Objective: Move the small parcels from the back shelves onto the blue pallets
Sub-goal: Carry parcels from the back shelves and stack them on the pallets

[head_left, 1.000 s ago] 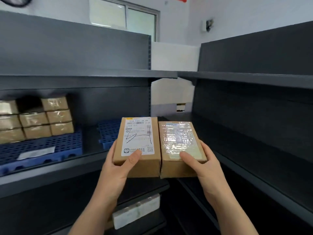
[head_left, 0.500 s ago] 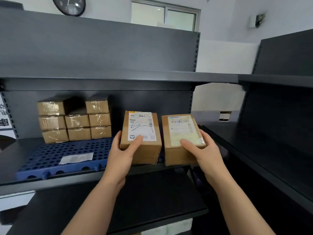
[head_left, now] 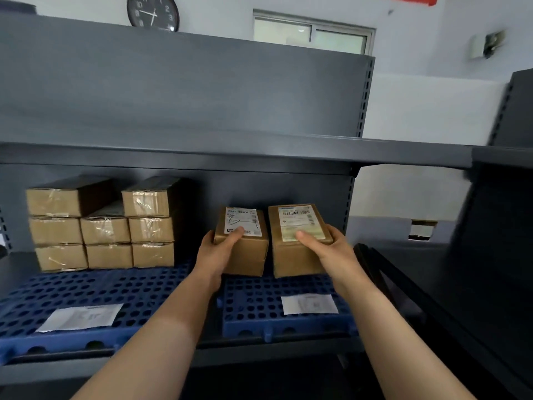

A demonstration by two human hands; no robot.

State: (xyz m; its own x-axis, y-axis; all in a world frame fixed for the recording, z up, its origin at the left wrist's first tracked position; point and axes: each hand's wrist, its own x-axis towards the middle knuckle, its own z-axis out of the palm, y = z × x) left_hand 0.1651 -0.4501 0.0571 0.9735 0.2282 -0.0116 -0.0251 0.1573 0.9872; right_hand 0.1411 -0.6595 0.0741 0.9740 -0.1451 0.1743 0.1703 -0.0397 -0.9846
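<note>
My left hand (head_left: pixel 215 254) grips a small brown parcel (head_left: pixel 245 255) with a white label, thumb on its top. Beside it, my right hand (head_left: pixel 331 249) grips a second labelled brown parcel (head_left: pixel 291 258) the same way. Both parcels are over the back of the right blue pallet (head_left: pixel 288 316) on the grey shelf; whether they rest on it I cannot tell. The left blue pallet (head_left: pixel 95 293) carries a stack of several taped brown parcels (head_left: pixel 103 229) at its back.
Each pallet has a white paper slip (head_left: pixel 309 304) near its front, the left slip (head_left: pixel 80 317) being larger. A grey shelf board (head_left: pixel 230 153) runs overhead. A dark shelving unit (head_left: pixel 496 255) stands on the right. A clock (head_left: pixel 153 13) hangs on the wall.
The view has swung left to the pallet shelf. Both hands have carried the parcels forward and down, from in front of the shelf to over the right pallet.
</note>
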